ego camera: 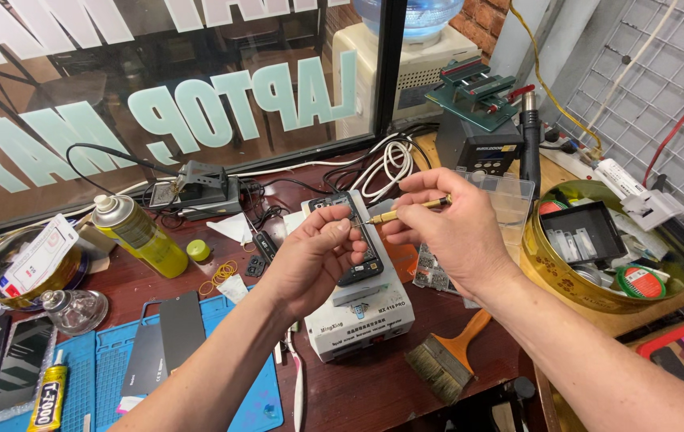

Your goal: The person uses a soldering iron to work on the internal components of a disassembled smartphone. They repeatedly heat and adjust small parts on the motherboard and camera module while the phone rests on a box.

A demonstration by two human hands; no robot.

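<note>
1. I see one opened phone (360,240); it lies on one white heating machine (358,308) at the middle of the bench.
2. My left hand (315,254) pinches something tiny at the phone's edge; I cannot make it out.
3. My right hand (446,228) is closed around one yellow-handled tool (406,210); its tip meets my left fingers.
4. One brush (447,356) and one yellow spray can (135,234) lie nearby.

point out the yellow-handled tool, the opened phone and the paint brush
yellow-handled tool (410,209), head view, on the middle of its handle
opened phone (366,260), head view, on its lower body beside the left hand
paint brush (440,366), head view, on the bristles
</note>
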